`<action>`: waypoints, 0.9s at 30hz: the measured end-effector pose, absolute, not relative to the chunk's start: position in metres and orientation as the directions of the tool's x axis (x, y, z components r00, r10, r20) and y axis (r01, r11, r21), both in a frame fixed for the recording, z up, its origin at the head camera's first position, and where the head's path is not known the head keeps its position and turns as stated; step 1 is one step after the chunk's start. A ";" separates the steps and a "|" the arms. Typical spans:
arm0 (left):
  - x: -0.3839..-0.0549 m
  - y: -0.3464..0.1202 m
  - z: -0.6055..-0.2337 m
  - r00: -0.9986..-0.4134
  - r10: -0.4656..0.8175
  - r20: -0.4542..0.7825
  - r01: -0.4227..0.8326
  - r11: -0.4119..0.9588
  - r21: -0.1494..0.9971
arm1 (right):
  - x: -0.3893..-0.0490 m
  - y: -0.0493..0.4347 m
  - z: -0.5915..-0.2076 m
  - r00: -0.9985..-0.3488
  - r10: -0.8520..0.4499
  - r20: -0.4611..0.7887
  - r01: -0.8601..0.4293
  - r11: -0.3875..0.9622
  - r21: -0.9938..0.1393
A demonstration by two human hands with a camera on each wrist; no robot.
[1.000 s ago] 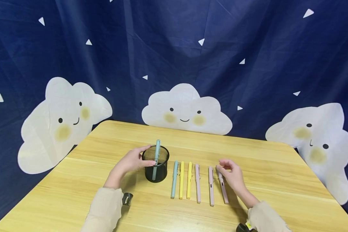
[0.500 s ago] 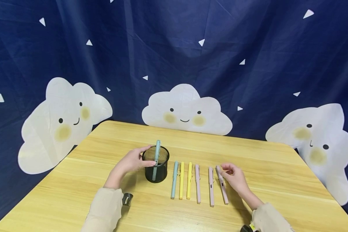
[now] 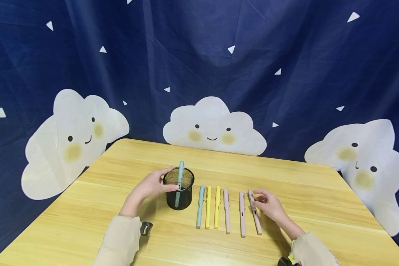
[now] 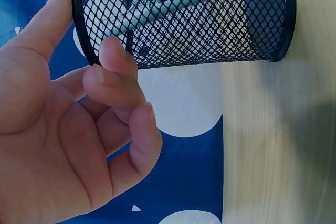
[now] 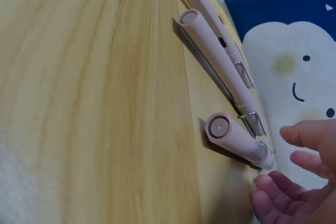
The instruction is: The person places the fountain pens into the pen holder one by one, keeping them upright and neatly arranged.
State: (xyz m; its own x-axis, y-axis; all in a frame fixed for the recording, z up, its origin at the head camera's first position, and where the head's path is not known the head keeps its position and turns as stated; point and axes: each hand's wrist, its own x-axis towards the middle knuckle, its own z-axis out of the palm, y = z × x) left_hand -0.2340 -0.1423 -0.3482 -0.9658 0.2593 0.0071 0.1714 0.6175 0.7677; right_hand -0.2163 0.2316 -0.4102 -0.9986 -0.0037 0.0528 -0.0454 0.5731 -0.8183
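Across the middle of the light wood-grain table (image 3: 136,153), well in from its far edge, six capped pens lie side by side, and the right hand (image 3: 269,205) is at the one closest to the table's right edge. That's a slim pale lilac pen (image 3: 255,214) with a wire clip, slanted a bit against its neighbours, clip end toward the far edge. The right fingers are loosely bent with a gap to the thumb, just beside the clip end and gripping nothing; honestly can't tell if a fingertip is brushing it. Going toward the left edge you get two more pale lilac pens (image 3: 242,218), two bright yellow pens (image 3: 217,208) and a teal pen (image 3: 200,208). Past those, the left hand (image 3: 153,183) has thumb and fingers bent round the rim of a round black wire-mesh cup (image 3: 183,199), standing upright with a second teal pen (image 3: 180,175) leaning inside. My take: the lilac one looks like hard plastic, so light, stiff and tough enough, maybe slippery on the smooth barrel. I'd pinch it just below the clip, thumb one side, fingertips the other. Mesh cup's probably light and tippy, so the rim seems a decent hold.
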 end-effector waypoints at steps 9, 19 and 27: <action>-0.233 -0.142 -0.348 -0.965 0.263 0.015 0.178 0.611 0.772 | -0.217 0.236 -0.409 -0.993 -0.115 0.000 -0.066 0.569 -0.820; -0.233 -0.142 -0.348 -0.962 0.271 0.014 0.180 0.600 0.779 | -0.218 0.238 -0.406 -0.978 -0.206 -0.045 -0.086 0.585 -0.807; -0.234 -0.142 -0.350 -0.964 0.265 0.013 0.177 0.607 0.775 | -0.218 0.236 -0.405 -0.983 -0.175 -0.048 -0.071 0.615 -0.786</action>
State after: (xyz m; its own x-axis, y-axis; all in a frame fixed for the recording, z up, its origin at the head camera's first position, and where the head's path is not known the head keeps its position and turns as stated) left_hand -0.2342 -0.1423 -0.3497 -0.9642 0.2650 0.0130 0.1772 0.6068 0.7748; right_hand -0.2179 0.2355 -0.4049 -0.9835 -0.1746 -0.0481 -0.0707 0.6147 -0.7856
